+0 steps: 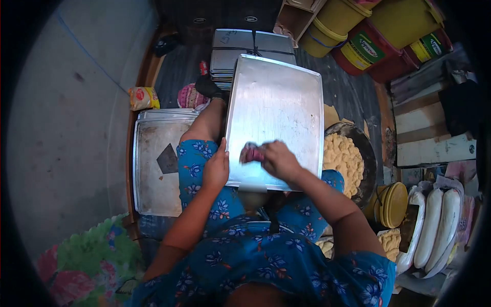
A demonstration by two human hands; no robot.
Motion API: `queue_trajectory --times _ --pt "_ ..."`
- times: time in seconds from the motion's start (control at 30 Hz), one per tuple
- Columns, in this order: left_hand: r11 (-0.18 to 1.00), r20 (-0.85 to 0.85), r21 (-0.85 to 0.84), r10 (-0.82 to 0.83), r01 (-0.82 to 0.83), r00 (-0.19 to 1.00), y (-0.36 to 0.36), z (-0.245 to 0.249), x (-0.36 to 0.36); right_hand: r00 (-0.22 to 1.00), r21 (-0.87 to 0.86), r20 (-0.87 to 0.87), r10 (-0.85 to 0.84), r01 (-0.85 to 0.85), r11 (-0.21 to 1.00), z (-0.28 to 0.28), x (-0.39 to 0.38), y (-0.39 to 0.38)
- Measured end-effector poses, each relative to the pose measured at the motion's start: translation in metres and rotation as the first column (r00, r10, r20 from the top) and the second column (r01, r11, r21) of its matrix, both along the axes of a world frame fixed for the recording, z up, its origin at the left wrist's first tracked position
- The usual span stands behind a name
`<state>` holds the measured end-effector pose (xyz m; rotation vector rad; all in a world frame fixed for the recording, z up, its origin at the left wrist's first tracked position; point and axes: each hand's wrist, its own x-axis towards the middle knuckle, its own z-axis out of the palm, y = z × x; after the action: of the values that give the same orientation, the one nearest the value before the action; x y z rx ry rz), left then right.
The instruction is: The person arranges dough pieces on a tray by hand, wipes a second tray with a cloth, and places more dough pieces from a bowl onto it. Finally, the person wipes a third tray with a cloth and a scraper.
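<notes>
**Tray on the lap, cloth on the metal**

Here's the tray (276,102): big, rectangular, bare silvery metal with rounded corners and a raised rim. It's faintly smudged and it rests across the person's lap, tilted away. Left of it on the floor lies a second tray (153,169), duller and stained, with a dark scrap on it. Ahead is a stack of trays (240,48) tied with a black strap. The tubs (365,51) at top right are yellow and red plastic; one has a green label, its yellow script too blurred to read. A dark round bowl (369,153) holds pale lumpy pieces. The left hand (216,169) clamps the tray's near left edge, thumb on top. The right hand (279,159) has its fingers curled tight around a pink cloth (250,152), pressed on the tray's near end.
</notes>
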<state>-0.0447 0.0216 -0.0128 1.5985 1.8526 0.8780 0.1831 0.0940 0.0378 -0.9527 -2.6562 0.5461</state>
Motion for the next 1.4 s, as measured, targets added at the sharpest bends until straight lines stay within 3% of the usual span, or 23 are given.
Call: queue_trajectory --times 0.07,0.13,0.23,0.27,0.37,0.5,0.6,0.67,0.77,0.83,1.0,1.07,1.13,1.2,1.4 --pt "1.000 -0.036 -0.005 -0.009 0.009 0.999 0.000 0.001 0.000 0.996 0.122 -0.090 -0.031 0.042 0.992 -0.011 0.001 0.046" --pt "0.999 -0.062 -0.035 -0.018 0.016 0.998 0.001 0.002 0.000 0.994 0.161 -0.042 -0.098 0.103 0.982 -0.003 -0.003 0.090" --pt "0.999 -0.068 0.050 0.003 0.001 0.998 0.001 -0.007 0.001 0.972 0.223 -0.059 -0.228 0.235 0.946 -0.007 -0.004 0.166" --pt "0.999 -0.065 0.053 0.005 -0.001 0.998 0.001 -0.008 0.002 0.960 0.280 -0.140 -0.242 0.272 0.920 -0.010 -0.003 0.189" --pt "0.996 -0.055 0.084 0.018 -0.014 0.998 0.001 -0.006 0.002 0.889 0.301 -0.166 -0.427 0.458 0.836 -0.022 0.007 0.252" --pt "0.995 -0.018 0.068 0.073 -0.071 0.997 0.002 -0.004 0.003 0.819 0.323 -0.242 -0.521 0.574 0.753 -0.028 0.007 0.269" --pt "0.994 -0.006 0.015 0.108 -0.108 0.994 0.000 0.000 0.005 0.903 0.267 -0.103 -0.417 0.429 0.863 -0.026 0.004 0.217" --pt "0.993 -0.014 0.027 0.116 -0.116 0.993 0.001 -0.001 0.005 0.928 0.177 -0.075 -0.364 0.372 0.911 -0.009 -0.004 0.137" --pt "0.991 -0.022 0.077 0.114 -0.112 0.993 0.001 -0.006 0.004 0.981 0.109 -0.083 -0.174 0.182 0.977 -0.001 0.008 0.030" --pt "0.993 -0.035 0.062 0.103 -0.101 0.994 0.001 -0.005 0.004 0.998 -0.035 -0.064 -0.005 0.003 0.999 -0.001 0.025 -0.022" --pt "0.999 -0.102 0.023 0.048 -0.046 0.994 0.002 -0.002 0.005 0.985 -0.111 -0.108 0.131 -0.143 0.983 0.005 0.078 -0.059" --pt "1.000 -0.107 -0.013 0.025 -0.027 0.994 0.003 0.000 0.004 0.993 -0.090 -0.102 0.057 -0.066 0.994 -0.006 0.091 -0.035" --pt "1.000 -0.112 -0.010 0.008 -0.009 0.994 0.003 0.002 0.003 0.995 -0.053 0.099 0.006 -0.001 0.999 0.006 0.095 0.006" --pt "1.000 -0.118 -0.018 -0.001 -0.001 0.993 0.003 0.005 0.003 0.989 0.098 -0.109 -0.094 0.105 0.990 -0.008 0.103 0.052" --pt "0.999 -0.113 -0.040 -0.002 -0.003 0.994 0.003 0.006 0.005 0.954 0.352 -0.014 -0.298 0.284 0.892 -0.020 0.103 0.229"
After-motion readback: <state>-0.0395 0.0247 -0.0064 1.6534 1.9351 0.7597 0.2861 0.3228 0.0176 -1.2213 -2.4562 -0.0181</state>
